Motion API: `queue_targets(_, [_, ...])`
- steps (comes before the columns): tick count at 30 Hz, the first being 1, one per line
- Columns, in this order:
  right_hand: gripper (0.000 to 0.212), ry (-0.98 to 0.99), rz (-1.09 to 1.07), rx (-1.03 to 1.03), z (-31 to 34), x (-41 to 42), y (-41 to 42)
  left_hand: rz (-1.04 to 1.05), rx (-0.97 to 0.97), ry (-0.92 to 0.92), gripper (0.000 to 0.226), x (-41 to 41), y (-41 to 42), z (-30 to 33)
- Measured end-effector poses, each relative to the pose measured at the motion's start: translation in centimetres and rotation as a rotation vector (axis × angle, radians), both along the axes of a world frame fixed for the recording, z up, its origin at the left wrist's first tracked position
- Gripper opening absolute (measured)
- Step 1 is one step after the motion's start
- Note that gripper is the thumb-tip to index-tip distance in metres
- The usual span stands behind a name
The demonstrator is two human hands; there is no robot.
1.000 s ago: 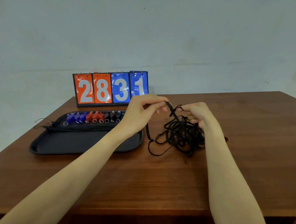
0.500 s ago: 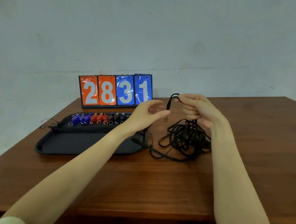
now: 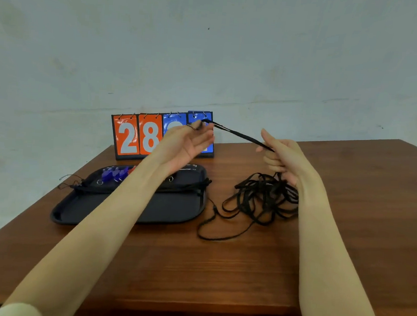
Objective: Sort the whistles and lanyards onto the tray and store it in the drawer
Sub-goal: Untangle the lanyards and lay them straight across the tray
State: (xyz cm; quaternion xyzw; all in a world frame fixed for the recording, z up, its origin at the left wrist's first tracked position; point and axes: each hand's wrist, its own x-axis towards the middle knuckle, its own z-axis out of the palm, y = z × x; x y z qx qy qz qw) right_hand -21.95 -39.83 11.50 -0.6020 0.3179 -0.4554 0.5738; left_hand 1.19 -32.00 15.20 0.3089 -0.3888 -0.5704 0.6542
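A black lanyard is stretched taut in the air between my two hands. My left hand pinches its ring end in front of the scoreboard, palm up. My right hand grips the strap above a tangled pile of black lanyards on the wooden table. A black tray lies at the left; blue and purple whistles line its far edge, partly hidden by my left forearm. Straightened lanyards lie across the tray below the whistles.
A flip scoreboard with orange and blue number cards stands behind the tray near the wall. One loose strap loop trails from the pile toward me. The table's left edge runs close to the tray.
My hands have drawn apart and risen, pulling one lanyard out of the pile and stretching it taut. My left hand went from beside the pile up to the scoreboard.
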Motion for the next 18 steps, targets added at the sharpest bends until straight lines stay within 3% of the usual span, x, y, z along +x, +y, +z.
queue_targets(3, [0.039,0.048,-0.079,-0.020,-0.3,0.0,-0.1,0.125,-0.019,0.055,0.013,2.1,-0.1,0.6])
queue_targets(8, [0.045,0.200,-0.032,-0.068,-0.4,0.3,0.1,0.283,0.000,0.261,0.014,6.1,-0.3,0.0])
queue_targets(13, [0.053,0.618,-0.056,-0.183,-1.0,0.5,-0.1,0.555,-0.034,0.372,0.026,8.8,-0.4,0.4])
queue_targets(18, [0.048,0.518,-0.011,-0.116,-1.7,-0.2,-0.8,0.761,-0.059,0.361,0.021,11.1,0.0,1.0])
